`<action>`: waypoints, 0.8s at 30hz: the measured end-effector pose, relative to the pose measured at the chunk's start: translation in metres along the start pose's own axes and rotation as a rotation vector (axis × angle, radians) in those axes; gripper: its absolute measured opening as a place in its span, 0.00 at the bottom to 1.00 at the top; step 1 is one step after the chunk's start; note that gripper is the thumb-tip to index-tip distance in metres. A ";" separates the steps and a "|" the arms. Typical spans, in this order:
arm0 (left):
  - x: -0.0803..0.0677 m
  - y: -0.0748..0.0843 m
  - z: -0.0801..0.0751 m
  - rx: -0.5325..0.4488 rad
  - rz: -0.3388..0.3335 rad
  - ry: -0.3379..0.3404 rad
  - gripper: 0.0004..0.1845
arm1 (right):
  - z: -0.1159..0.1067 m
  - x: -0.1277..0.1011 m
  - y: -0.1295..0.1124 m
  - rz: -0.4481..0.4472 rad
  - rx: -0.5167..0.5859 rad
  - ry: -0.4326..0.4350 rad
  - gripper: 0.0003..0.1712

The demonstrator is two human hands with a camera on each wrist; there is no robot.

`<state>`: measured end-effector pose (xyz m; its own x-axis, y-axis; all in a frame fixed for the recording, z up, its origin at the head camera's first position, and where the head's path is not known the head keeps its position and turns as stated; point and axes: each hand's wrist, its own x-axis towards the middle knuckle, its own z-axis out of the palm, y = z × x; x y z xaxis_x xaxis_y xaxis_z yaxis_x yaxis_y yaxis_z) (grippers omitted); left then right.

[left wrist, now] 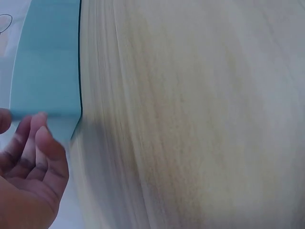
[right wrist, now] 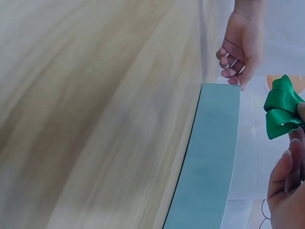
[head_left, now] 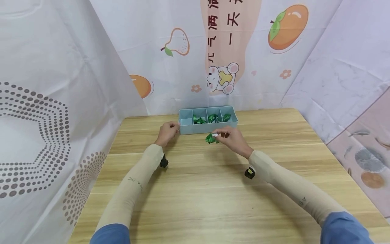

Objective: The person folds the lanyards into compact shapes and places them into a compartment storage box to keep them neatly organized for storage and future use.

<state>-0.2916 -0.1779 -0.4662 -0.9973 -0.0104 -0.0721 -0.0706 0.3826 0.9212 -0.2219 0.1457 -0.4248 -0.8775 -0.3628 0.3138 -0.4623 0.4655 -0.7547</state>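
Observation:
My right hand [head_left: 231,138] pinches a green ribbon bow [head_left: 210,138] between thumb and fingertips, in front of the box; a small white part shows at the fingertips. In the right wrist view the shiny looped bow [right wrist: 281,107] hangs beside the box's rim. My left hand [head_left: 167,133] is at the left end of the blue-green divided box [head_left: 198,128], thumb and fingertips gripping its end wall [left wrist: 47,116]. Green ribbon pieces lie in the box's three right compartments, such as the ribbon [head_left: 199,120] in the second. The leftmost compartment [head_left: 186,122] shows a bare floor.
The box stands near the back edge of the wooden table [head_left: 195,196], close to a printed cloth curtain [head_left: 195,74]. More cloth [head_left: 39,135] hangs along the left side, and another cloth [head_left: 359,152] borders the right. Dark wrist cameras [head_left: 250,173] hang below both wrists.

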 end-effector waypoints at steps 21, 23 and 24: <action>0.005 -0.005 -0.004 -0.077 -0.007 -0.066 0.17 | 0.025 0.059 -0.008 0.040 -0.021 -0.030 0.09; 0.007 -0.006 -0.004 -0.082 -0.003 -0.084 0.18 | 0.029 0.066 -0.008 0.054 -0.009 -0.030 0.09; 0.007 -0.006 -0.004 -0.084 0.001 -0.090 0.18 | 0.031 0.069 -0.008 0.058 -0.003 -0.030 0.09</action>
<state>-0.2986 -0.1836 -0.4711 -0.9920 0.0746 -0.1018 -0.0747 0.3034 0.9499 -0.2751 0.0919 -0.4148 -0.8984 -0.3596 0.2521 -0.4115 0.4889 -0.7691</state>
